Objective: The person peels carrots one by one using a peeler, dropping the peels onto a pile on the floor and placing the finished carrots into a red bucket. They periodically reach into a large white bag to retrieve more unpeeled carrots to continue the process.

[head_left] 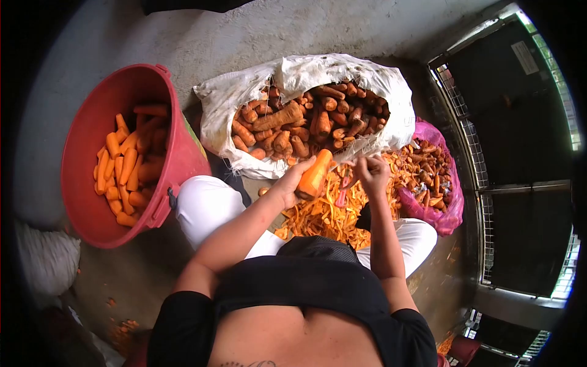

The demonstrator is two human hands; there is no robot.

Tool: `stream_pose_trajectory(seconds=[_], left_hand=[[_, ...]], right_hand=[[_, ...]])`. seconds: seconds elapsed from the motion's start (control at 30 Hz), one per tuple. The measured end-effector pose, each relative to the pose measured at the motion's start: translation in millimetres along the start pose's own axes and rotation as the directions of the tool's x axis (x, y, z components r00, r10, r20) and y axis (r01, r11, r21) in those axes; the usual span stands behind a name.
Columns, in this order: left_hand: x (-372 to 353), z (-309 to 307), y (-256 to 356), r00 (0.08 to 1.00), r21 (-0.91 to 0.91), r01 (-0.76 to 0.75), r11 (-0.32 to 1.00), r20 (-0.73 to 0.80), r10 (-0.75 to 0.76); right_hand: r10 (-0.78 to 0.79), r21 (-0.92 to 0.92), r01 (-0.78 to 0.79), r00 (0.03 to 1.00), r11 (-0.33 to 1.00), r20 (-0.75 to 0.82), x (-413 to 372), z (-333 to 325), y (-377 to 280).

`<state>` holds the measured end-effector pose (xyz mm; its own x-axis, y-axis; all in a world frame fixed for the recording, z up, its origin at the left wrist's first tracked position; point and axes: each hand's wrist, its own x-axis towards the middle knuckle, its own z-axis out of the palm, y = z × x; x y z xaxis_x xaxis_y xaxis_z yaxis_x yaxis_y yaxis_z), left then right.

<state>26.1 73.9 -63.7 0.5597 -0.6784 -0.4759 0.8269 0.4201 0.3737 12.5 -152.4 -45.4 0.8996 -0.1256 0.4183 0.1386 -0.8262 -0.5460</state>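
Note:
My left hand grips a peeled orange carrot by its lower end, tip pointing up and away. My right hand is closed around a pink-handled peeler just right of the carrot. Under both hands lies a heap of orange peelings on the floor. Just beyond the hands, a white sack stands open, full of unpeeled brown carrots.
A red bucket holding peeled carrots stands at the left. A pink bag with peelings and scraps sits at the right. My knees in white trousers flank the peelings. A metal grille runs along the right. The floor is grey concrete.

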Motion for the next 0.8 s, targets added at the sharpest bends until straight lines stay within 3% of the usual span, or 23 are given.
stream_pose_trajectory(seconds=[0.03, 0.17, 0.33, 0.43, 0.53, 0.63, 0.7, 0.8], left_hand=[[2.0, -1.9, -2.2, 1.0, -0.011, 0.014, 1.0, -0.003, -0.014], [6.0, -7.9, -4.4, 0.997, 0.04, 0.064, 0.997, -0.046, -0.063], [4.8, -6.9, -4.3, 0.989, -0.005, 0.084, 0.996, -0.118, -0.084], [2.9, -17.9, -4.3, 0.995, 0.008, 0.074, 0.997, -0.073, -0.073], [-3.4, -14.3, -2.6, 0.997, 0.002, -0.012, 1.0, 0.082, 0.011], [-14.6, -7.7, -4.8, 0.998, 0.087, 0.053, 0.995, 0.033, -0.056], [-15.2, -8.9, -4.3, 0.994, 0.153, 0.065, 0.986, 0.074, -0.077], [-14.0, -6.5, 1.7, 0.978, 0.157, 0.099, 0.983, 0.167, -0.125]], right_hand=[[-0.134, -0.004, 0.134, 0.991, 0.991, 0.008, 1.1, -2.9, -25.9], [-0.407, 0.052, 0.405, 0.911, 0.913, 0.062, 9.5, -5.1, -78.1], [-0.519, 0.021, 0.521, 0.845, 0.853, 0.129, 15.3, 8.5, -80.9], [-0.53, 0.03, 0.533, 0.832, 0.846, 0.165, 17.8, 8.7, -81.7], [-0.492, 0.054, 0.49, 0.859, 0.87, 0.144, 21.0, 14.1, -64.8], [-0.366, -0.064, 0.371, 0.928, 0.927, 0.078, 34.4, 14.3, -23.9], [-0.356, -0.372, 0.385, 0.923, 0.845, 0.148, 44.5, 14.2, 10.5], [-0.168, -0.615, 0.25, 0.968, 0.748, 0.188, 46.1, 9.4, 47.6]])
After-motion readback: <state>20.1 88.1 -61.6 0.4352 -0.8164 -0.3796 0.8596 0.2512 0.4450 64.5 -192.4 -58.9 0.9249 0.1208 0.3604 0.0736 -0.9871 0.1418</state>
